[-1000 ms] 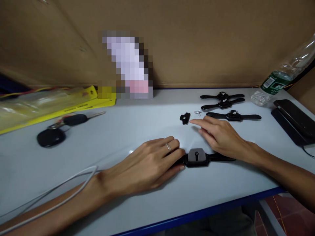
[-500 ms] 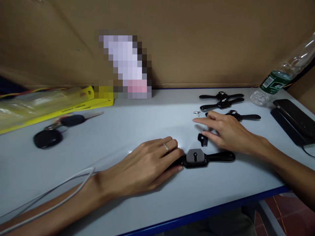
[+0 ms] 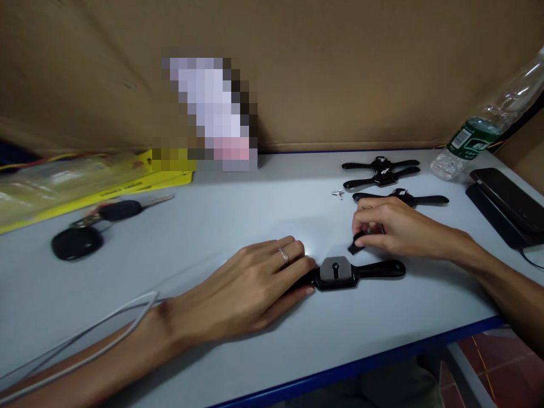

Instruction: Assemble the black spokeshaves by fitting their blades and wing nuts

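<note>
My left hand (image 3: 272, 277), with a ring on one finger, is closed round the left handle of a black spokeshave (image 3: 380, 270) lying on the table. A grey blade (image 3: 330, 271) sits flat in its middle, with a dark screw through the slot. Just above it, my right hand (image 3: 382, 226) pinches a small black cap plate (image 3: 356, 243), tilted and partly hidden by the fingers. A silver thumbscrew (image 3: 338, 194) lies on the table beyond that hand. Behind the right hand is another spokeshave (image 3: 429, 200), partly covered; two more spokeshaves (image 3: 385, 177) lie close together farther back.
A plastic bottle (image 3: 471, 136) leans at the back right beside a dark phone (image 3: 510, 198). Keys with a black fob (image 3: 77, 242) and yellow packaging (image 3: 165, 180) lie on the left. A white cable (image 3: 144, 314) crosses my left forearm. Cardboard (image 3: 340, 73) walls the back.
My right hand's extended fingers have closed on the black cap plate and lifted it off the table. The left hand stays on the spokeshave. The view has shifted slightly.
</note>
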The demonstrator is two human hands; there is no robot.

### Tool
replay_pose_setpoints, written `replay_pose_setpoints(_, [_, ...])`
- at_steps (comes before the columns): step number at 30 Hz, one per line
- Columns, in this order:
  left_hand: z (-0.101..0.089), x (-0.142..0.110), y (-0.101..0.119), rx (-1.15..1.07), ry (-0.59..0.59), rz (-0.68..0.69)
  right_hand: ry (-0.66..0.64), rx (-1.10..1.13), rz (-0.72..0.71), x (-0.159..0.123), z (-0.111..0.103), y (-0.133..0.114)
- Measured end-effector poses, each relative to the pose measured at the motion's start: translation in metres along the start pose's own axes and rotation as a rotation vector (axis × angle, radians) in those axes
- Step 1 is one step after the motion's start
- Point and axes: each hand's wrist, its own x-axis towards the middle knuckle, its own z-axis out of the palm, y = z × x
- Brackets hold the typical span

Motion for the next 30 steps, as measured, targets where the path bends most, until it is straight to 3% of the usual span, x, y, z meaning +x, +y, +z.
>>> replay_pose_setpoints(3, [-0.001, 0.0, 0.0, 0.001, -0.003, 0.003, 0.177, 0.109, -0.019, 0.002, 0.006, -0.006])
replay_pose_setpoints(5, [-0.001, 0.0, 0.0, 0.002, -0.008, -0.006, 0.213, 0.193, -0.052, 0.001, 0.009, -0.014])
replay_pose_setpoints(12, [0.002, -0.001, 0.0, -0.012, -0.014, -0.017, 0.111, 0.199, -0.06, -0.003, 0.024, -0.036])
replay_pose_setpoints(24, [0.001, -0.001, 0.0, 0.007, -0.007, -0.007, 0.046, 0.251, -0.007, -0.004, 0.031, -0.039])
replay_pose_setpoints(27, [0.001, -0.002, -0.001, 0.005, -0.016, -0.011, 0.171, 0.239, 0.016, 0.0, 0.03, -0.033])
replay_pose_setpoints(30, [0.002, -0.002, -0.002, 0.005, -0.017, -0.012, 0.386, -0.067, 0.03, 0.005, 0.03, -0.016])
